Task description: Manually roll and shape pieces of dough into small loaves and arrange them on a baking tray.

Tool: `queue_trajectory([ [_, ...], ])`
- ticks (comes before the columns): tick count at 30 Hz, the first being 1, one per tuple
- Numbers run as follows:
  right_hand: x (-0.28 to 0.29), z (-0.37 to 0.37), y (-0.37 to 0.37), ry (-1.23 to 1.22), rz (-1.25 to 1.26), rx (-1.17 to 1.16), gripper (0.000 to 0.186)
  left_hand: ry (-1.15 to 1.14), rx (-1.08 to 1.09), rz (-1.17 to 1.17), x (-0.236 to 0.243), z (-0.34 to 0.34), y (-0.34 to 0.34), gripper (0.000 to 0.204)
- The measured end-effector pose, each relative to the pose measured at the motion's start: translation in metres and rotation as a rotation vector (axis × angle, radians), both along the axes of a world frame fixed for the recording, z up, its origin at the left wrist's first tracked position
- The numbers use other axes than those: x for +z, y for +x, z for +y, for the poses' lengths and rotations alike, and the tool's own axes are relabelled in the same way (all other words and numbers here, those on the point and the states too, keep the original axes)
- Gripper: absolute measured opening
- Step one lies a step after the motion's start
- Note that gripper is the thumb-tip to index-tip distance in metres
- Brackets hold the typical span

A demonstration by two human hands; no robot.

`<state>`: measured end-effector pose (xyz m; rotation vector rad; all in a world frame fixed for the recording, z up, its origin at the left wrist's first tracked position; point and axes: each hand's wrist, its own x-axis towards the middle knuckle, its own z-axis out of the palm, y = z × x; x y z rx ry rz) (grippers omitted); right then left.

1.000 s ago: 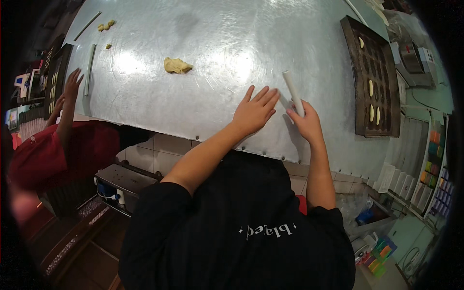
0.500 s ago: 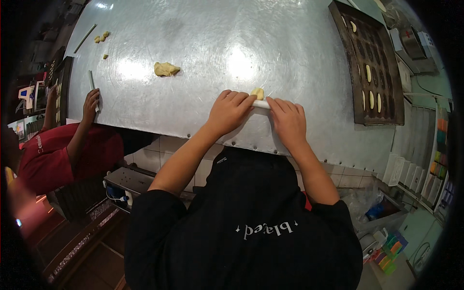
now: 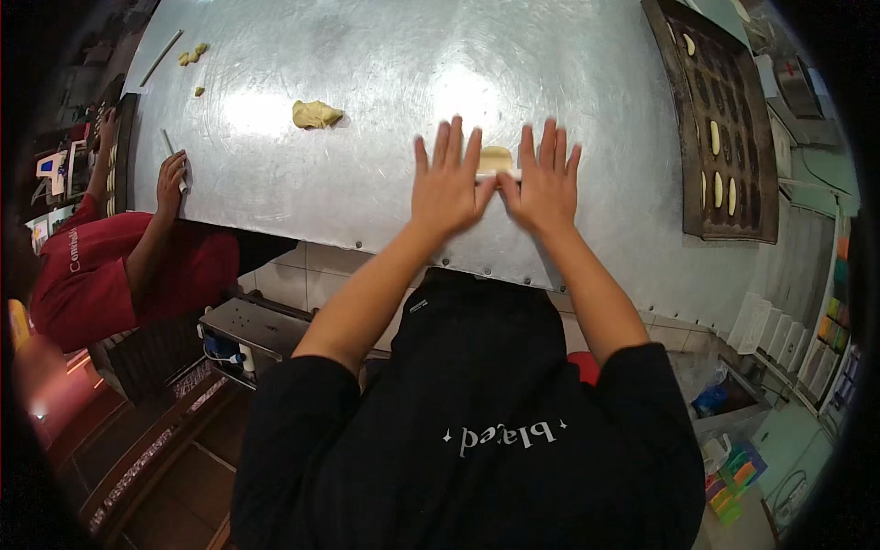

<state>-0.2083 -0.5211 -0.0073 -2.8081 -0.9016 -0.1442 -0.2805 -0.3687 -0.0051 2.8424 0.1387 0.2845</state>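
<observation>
Flat on a white rolling pin [image 3: 500,174], my left hand [image 3: 446,188] and my right hand [image 3: 547,188] lie side by side, thumbs nearly meeting. Both have their fingers spread and stretched away from me; neither grips the pin. The palms hide most of it, so only a short middle stretch shows. Just beyond the pin is a small pale-yellow piece of dough [image 3: 496,158], flattened and longer from side to side. A bigger lump of yellow dough [image 3: 316,115] rests on the metal table [image 3: 385,55], to the left of my hands.
At the right stands a dark moulded baking tray [image 3: 733,231] with several pale dough strips. Small dough bits [image 3: 192,56] and a thin rod [image 3: 161,58] lie far left. A co-worker's hand [image 3: 170,183] rests on another rod at the left edge.
My fingers have gone from curled around the pin's ends to spread flat over it. The pin has shifted slightly away from me, and the dough piece looks wider and flatter.
</observation>
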Motion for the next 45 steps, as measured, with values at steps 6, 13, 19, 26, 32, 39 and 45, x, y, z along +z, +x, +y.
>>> queue_trajectory([
  [6,0.009,-0.079,-0.040,0.099,0.452,0.208,0.047,-0.171,-0.219,0.059,0.014,-0.026,-0.077,0.062],
  [13,0.013,-0.036,-0.002,0.414,-0.101,0.017,0.027,-0.339,0.040,-0.221,-0.004,0.007,0.001,0.025],
  [19,0.000,0.014,0.012,0.444,0.166,-0.011,0.015,-0.362,0.052,-0.146,-0.009,0.008,0.024,0.014],
  [26,0.011,0.002,-0.008,0.438,0.188,0.072,0.038,-0.322,-0.121,-0.139,0.000,0.012,-0.016,0.059],
  [32,-0.015,-0.003,-0.041,0.012,0.157,0.108,0.077,-0.138,-0.336,0.124,-0.002,0.012,-0.038,0.082],
  [39,0.019,-0.003,-0.077,0.171,0.221,0.016,0.078,-0.449,-0.405,0.114,0.009,0.028,-0.083,0.068],
  [45,0.002,0.027,-0.068,-0.005,0.090,0.058,0.079,-0.201,-0.086,0.057,-0.003,0.084,-0.062,0.061],
])
